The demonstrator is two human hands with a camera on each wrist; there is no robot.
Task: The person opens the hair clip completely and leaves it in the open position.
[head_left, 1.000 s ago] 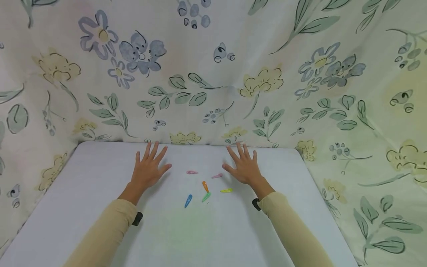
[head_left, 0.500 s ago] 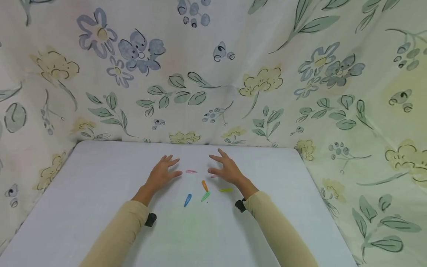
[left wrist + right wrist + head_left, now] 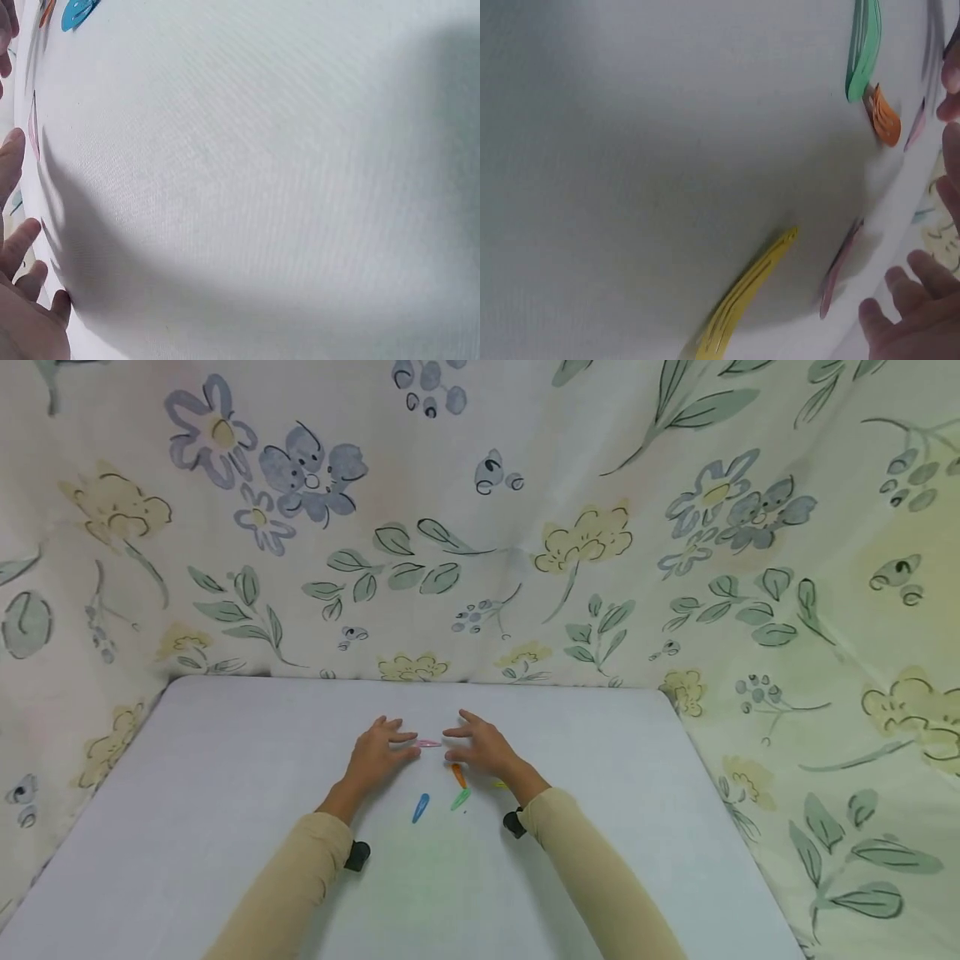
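Note:
Small snap hair clips lie on the white table. A pink hair clip (image 3: 429,744) sits between the two hands. My left hand (image 3: 377,756), fingers loosely bent, has its fingertips right at the clip's left end. My right hand (image 3: 483,750) hovers just right of it, thumb and fingers apart with nothing between them. Under the right hand, a second pink hair clip (image 3: 841,268) is hidden from the head view but shows in the right wrist view. Nearer lie an orange hair clip (image 3: 459,776), a green one (image 3: 461,799), a blue one (image 3: 421,807) and a partly covered yellow one (image 3: 742,296).
The white table (image 3: 225,760) has rounded far corners. Directly behind it hangs a floral curtain (image 3: 480,527), which also runs down both sides. A black device (image 3: 358,856) is at the left wrist and another black device (image 3: 514,823) at the right.
Both hands have come inward from the table's far part toward the pink clip, their spread fingers bending. The right hand has passed over the second pink clip. The clips have stayed in place.

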